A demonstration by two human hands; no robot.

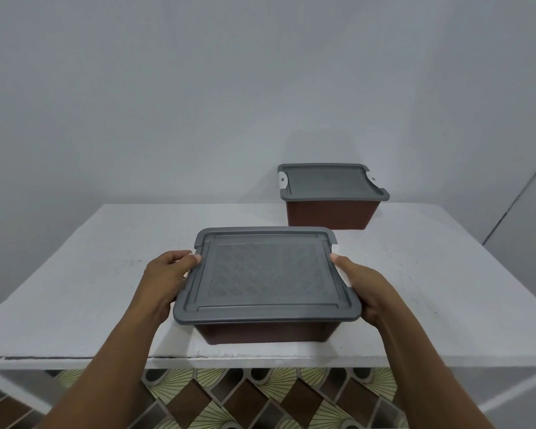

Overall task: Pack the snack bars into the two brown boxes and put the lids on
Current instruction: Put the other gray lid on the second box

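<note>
Near brown box [266, 332] sits on the white tabletop [90, 274], centre-front, close to the front edge. Its grey lid [265, 274] is on top, lying flat, w/ a lattice pattern in the middle panel. Contents are hidden by the lid.

Both hands are on this near box, one per side, w/ the box btwn them. The left hand [167, 274] grips the lid's left rim, thumb tip on top near the back-left corner notch & fingers curled round the edge. The right hand [362, 286] clasps the right rim, thumb on the top edge; its other fingers go under the rim, out of sight.

The far brown box [330, 213] stands at the back right of the tabletop, against the wall [198, 88], well apart from the near one. Its grey far lid [330, 181] is also on, w/ a white latch [282, 180] showing at the left side & another at the right.

Patterned tile floor [229, 397] shows below the tabletop.
</note>
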